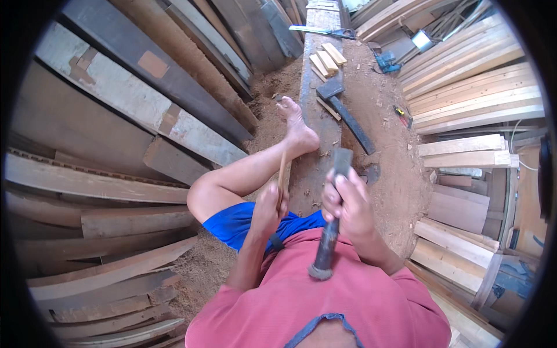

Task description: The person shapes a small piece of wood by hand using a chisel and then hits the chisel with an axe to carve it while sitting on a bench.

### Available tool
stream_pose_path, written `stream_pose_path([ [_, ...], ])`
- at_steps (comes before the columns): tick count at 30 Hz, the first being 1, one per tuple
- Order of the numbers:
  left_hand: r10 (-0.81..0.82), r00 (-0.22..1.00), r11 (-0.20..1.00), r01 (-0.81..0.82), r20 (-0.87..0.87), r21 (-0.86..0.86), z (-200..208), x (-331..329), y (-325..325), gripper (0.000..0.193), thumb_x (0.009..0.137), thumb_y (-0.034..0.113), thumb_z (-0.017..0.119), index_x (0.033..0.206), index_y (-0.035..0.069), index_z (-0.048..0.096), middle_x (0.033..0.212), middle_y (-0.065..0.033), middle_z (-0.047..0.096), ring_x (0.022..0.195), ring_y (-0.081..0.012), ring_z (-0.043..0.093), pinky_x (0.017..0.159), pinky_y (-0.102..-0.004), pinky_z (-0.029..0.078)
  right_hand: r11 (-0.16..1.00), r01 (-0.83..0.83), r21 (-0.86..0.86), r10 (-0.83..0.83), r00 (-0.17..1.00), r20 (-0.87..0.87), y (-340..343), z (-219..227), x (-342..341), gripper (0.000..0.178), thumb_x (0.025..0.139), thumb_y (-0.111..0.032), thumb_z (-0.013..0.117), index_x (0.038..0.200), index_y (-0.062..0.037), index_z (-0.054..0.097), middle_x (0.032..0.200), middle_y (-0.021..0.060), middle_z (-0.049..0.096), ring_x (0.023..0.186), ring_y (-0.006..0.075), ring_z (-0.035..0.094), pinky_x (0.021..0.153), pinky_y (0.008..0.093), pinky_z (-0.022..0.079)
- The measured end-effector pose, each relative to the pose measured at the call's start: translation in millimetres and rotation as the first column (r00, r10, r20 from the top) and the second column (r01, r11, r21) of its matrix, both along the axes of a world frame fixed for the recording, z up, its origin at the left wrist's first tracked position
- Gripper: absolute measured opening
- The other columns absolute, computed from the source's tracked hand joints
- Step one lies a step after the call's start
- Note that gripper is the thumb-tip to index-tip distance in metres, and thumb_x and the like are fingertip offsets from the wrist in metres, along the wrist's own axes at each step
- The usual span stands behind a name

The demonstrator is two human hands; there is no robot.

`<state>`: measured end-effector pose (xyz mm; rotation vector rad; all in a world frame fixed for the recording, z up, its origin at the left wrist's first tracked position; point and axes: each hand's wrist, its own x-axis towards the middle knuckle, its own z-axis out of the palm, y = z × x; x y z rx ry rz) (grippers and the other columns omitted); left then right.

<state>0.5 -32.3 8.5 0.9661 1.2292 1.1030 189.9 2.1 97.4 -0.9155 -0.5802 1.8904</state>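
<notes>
My left hand (267,210) is closed around a thin wooden stick (282,174) that points up and away from me. In my right hand (351,203) is a chisel, its flat metal blade (343,159) at the far end and its dark handle (326,249) reaching back toward my chest, with a frayed butt. The two hands are apart, above my lap. Beyond them, a hammer (354,126) with a dark block head lies on the long wooden bench (313,168) I sit on. My bare foot rests on the bench too.
Small wood blocks (322,62) and a handsaw (316,30) lie farther up the bench. A blue power tool (386,61) and a red-and-yellow hand tool (401,113) are on the sawdust-covered floor. Planks (133,110) lean at left; stacked timber (473,98) stands at right.
</notes>
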Motion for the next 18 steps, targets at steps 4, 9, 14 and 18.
stream_pose_path([
  [4,0.103,0.879,0.994,-0.077,0.465,-0.075,10.9,11.3,54.5,0.041,0.106,0.035,0.034,0.081,0.007,0.051,0.057,0.0025,0.04,0.051,-0.006,0.039,0.049,-0.0224,0.033,0.984,-0.128,-0.123,0.102,0.974,-0.201,17.1,-20.4,-40.4,0.013,0.102,-0.02,0.043,0.105,-0.0081,0.047,0.072,-0.0029,0.044,0.05,0.0052,0.039,0.045,0.0242,0.041],
  [9,-0.016,0.993,0.987,0.035,-0.12,0.154,23.8,-7.5,55.4,0.037,0.106,0.029,0.035,0.092,0.003,0.058,0.071,-0.0022,0.05,0.064,-0.01,0.046,0.061,-0.0272,0.041,0.963,-0.267,-0.044,0.253,0.946,-0.202,-7.0,-14.8,-53.1,0.015,0.102,-0.022,0.042,0.104,-0.0082,0.048,0.069,-0.0021,0.043,0.049,0.0048,0.038,0.045,0.0239,0.041],
  [14,0.061,0.946,0.948,0.046,-0.32,0.315,30.1,-1.3,32.3,0.036,0.105,0.026,0.038,0.094,0.0,0.061,0.074,-0.0085,0.058,0.065,-0.0168,0.055,0.061,-0.0321,0.045,0.957,-0.284,-0.065,0.268,0.946,-0.183,-15.2,-12.1,-46.0,0.016,0.102,-0.021,0.039,0.103,-0.0075,0.047,0.07,-0.0017,0.044,0.049,0.004,0.038,0.045,0.0226,0.041],
  [18,0.06,0.923,0.938,0.078,-0.38,0.338,42.1,-2.7,29.2,0.036,0.105,0.027,0.039,0.095,0.0,0.062,0.076,-0.0117,0.059,0.067,-0.0185,0.057,0.06,-0.0312,0.045,0.95,-0.304,-0.074,0.288,0.941,-0.178,-16.0,-5.6,-44.6,0.016,0.102,-0.021,0.039,0.103,-0.0074,0.048,0.069,-0.002,0.044,0.049,0.0038,0.038,0.045,0.0227,0.041],
])
